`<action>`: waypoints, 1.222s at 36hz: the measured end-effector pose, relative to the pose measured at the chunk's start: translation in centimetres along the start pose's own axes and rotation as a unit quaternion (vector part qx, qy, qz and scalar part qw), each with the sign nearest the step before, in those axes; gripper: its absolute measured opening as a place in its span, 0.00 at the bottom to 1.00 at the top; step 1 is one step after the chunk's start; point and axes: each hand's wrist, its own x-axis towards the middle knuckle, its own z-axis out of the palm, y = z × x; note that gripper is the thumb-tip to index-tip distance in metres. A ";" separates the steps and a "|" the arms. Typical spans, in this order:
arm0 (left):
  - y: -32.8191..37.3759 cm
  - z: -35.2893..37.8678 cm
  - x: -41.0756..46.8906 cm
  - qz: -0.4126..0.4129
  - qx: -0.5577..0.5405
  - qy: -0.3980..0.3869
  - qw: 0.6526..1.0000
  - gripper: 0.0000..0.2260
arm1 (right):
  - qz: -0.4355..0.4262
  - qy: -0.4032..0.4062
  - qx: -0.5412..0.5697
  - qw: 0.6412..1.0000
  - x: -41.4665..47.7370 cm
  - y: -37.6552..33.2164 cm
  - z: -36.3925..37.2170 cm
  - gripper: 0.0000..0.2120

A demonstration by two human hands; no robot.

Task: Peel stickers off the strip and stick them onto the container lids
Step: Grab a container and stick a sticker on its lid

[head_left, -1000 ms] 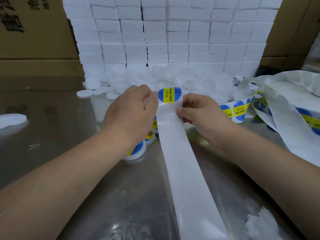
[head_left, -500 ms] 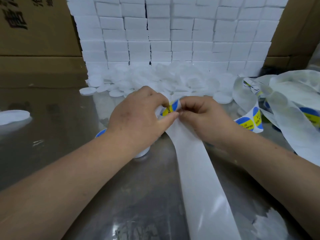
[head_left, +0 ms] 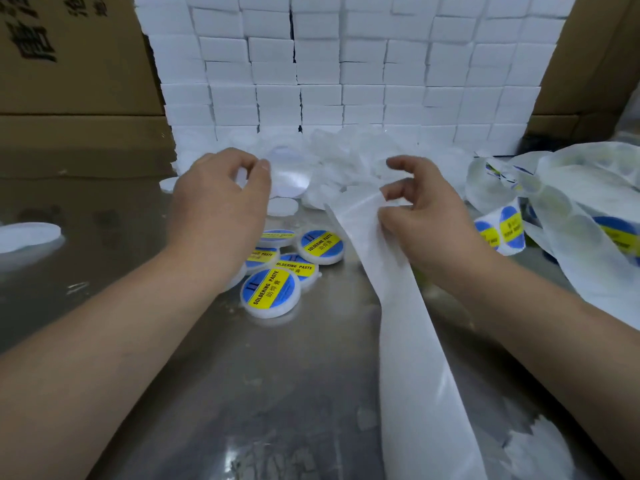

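Hands are working apart: the left hand [head_left: 221,206] is hovering, fingers curled, at the heap of plain white round plastic lids [head_left: 346,157] at 12 o'clock. I cannot tell whether it is gripping one. The right hand [head_left: 422,220] is pinching the white paper backing strip [head_left: 405,323], which is running to 5 o'clock. I'd be taking one lid flat, then centring the sticker. Finished lids with blue-and-yellow round stickers [head_left: 270,293] are lying at centre, reading "SOLDERING PASTE".

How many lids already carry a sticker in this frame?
5 stickered lids, clustered on the table: nearest lid, rightmost lid, middle lid, left lid, farthest lid. Others may be hidden under the left forearm.
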 end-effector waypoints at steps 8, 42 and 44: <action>0.2 0.0 -0.6 0.079 0.066 0.009 0.995 0.08 | -0.079 -0.021 -0.032 0.996 -0.6 -0.9 -0.5 0.27; 1.7 -0.3 -1.6 0.315 0.128 -0.037 0.940 0.20 | 0.070 -0.075 0.076 0.992 -0.7 -1.7 -0.2 0.18; 1.6 -0.1 -1.7 0.284 0.118 -0.042 0.951 0.19 | 0.071 -0.066 0.087 0.992 -0.6 -1.6 -0.1 0.17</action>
